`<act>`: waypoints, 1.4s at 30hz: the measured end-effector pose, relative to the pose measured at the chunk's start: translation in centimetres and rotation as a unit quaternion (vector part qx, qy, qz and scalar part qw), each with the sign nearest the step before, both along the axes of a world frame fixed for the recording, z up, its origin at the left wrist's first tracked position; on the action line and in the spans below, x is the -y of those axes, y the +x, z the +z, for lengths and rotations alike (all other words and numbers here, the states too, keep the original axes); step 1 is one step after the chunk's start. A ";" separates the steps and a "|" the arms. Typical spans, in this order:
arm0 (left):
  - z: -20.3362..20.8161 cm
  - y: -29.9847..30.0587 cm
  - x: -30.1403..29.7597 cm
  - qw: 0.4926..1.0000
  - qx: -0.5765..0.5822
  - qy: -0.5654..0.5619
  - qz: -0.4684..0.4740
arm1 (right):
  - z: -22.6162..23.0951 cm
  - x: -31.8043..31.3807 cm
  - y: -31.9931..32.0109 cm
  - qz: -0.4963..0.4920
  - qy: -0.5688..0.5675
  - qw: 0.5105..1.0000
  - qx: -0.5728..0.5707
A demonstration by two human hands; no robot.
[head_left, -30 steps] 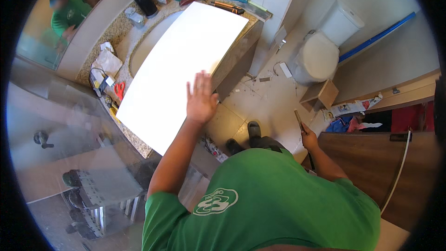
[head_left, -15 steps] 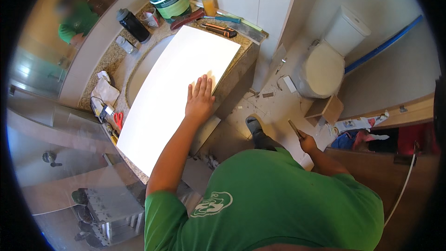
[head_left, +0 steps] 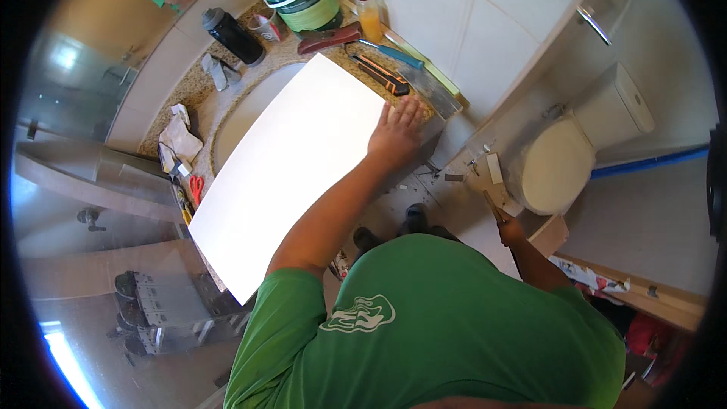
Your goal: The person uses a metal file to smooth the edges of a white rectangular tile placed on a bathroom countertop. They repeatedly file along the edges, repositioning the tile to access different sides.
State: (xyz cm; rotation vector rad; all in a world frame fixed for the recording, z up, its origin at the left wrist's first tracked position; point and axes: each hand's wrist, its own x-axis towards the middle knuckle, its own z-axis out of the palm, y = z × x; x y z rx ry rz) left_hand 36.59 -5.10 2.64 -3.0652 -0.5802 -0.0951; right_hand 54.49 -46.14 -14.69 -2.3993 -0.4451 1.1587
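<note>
A large white panel (head_left: 291,170) lies across the granite counter (head_left: 188,98), partly covering the oval sink basin (head_left: 236,130). My left hand (head_left: 396,130) is open at the counter's right end, its fingers stretched out beside the panel's far right corner. Just beyond the fingertips is an orange-and-black utility knife (head_left: 381,76). Away from the counter, on the right, my right hand (head_left: 511,231) is closed on a thin brown strip (head_left: 494,204) that sticks out past the fingers. I cannot make out exactly what it is.
Behind the panel stand a green tub (head_left: 301,1), a black bottle (head_left: 233,36) and an orange-filled bottle (head_left: 369,17). A teal-handled tool (head_left: 400,55) lies near the wall. Red scissors (head_left: 197,189) rest at left. The toilet (head_left: 559,167) is at right, with debris (head_left: 454,177) on the floor.
My left hand has gone from the panel's surface to its far right corner, near the utility knife. My right hand still holds the brown strip. The view has shifted.
</note>
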 end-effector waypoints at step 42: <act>-3.8 -41.5 18.5 0.233 0.673 -0.329 0.620 | 23.0 -44.6 -1.7 0.145 0.232 0.944 -0.183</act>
